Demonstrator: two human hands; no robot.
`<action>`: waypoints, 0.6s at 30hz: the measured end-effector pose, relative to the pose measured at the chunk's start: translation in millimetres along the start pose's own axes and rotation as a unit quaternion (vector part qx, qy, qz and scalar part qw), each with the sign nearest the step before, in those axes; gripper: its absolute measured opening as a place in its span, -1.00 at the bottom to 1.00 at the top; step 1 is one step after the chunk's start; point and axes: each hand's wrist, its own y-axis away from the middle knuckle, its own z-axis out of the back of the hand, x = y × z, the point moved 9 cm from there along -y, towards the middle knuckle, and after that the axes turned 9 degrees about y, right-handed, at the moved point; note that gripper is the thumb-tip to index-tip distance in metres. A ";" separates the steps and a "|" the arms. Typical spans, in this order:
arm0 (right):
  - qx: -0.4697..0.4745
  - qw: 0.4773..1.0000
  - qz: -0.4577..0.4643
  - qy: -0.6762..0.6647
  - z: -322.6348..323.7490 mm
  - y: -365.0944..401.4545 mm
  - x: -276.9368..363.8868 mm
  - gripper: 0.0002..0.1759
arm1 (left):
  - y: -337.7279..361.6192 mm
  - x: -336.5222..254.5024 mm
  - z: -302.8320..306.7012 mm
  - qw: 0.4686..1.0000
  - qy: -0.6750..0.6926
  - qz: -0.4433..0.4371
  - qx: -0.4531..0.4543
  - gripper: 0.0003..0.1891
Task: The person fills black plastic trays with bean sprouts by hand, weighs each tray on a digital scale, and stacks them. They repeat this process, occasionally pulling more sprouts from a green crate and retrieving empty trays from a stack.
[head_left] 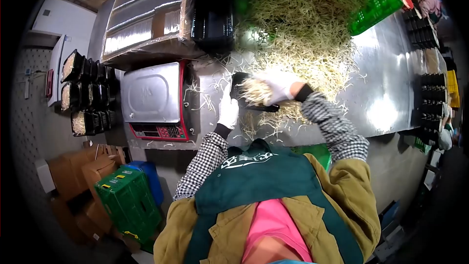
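A black plastic tray (272, 108) rests on the metal table in front of me, partly covered by bean sprouts (256, 90). My left hand (227, 109), in a white glove, grips the tray's left edge. Over the tray's right side is my right hand (282, 88), also gloved and slightly blurred by motion, closed on bean sprouts. Behind and to the right of the tray spreads a large pile of bean sprouts (327, 58), pale in front and greenish farther back.
A scale (151, 93) with a red frame stands left. Behind it are a wrapped stack (144, 19) and stacked black trays (212, 24). A green crate (378, 7) borders the pile. Filled trays (80, 95) stand far left; a green box (124, 200) is below.
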 end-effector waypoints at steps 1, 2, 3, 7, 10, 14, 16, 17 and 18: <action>-0.072 0.995 0.023 0.063 -9.8 -10.3 15.8 0.03 | 0.9 12.4 -0.1 0.999 0.038 -0.004 0.011 -0.31; -0.144 0.981 0.047 0.124 -19.2 -17.4 28.3 0.03 | 2.4 21.4 1.9 0.997 0.076 -0.008 0.020 -0.29; -0.165 0.980 0.055 0.094 -32.7 -27.5 26.6 0.07 | 7.9 35.0 6.6 0.996 0.051 0.057 0.046 -0.31; -0.208 0.973 0.010 0.100 -13.0 -0.5 12.2 0.12 | 22.5 55.5 31.7 0.999 0.009 0.029 0.032 -0.11; -0.195 0.965 -0.056 0.164 -38.5 15.6 -10.5 0.18 | 21.7 -43.4 1.4 0.905 -0.376 -0.184 0.077 0.19; -0.104 0.975 -0.176 0.087 -65.1 26.9 -26.7 -0.03 | 7.6 -47.4 -47.8 0.848 -0.412 -0.270 0.194 0.09; -0.107 0.966 -0.207 0.112 -72.6 27.8 -31.4 -0.48 | 7.1 -26.8 -58.0 0.830 -0.411 -0.299 0.228 -0.01; -0.118 0.964 -0.206 0.123 -76.3 26.5 -33.8 -0.57 | 10.0 -27.0 -57.5 0.838 -0.396 -0.307 0.217 -0.10; -0.129 0.961 -0.205 0.134 -81.8 24.0 -36.6 -0.65 | 6.5 -26.3 -58.5 0.847 -0.382 -0.293 0.225 -0.10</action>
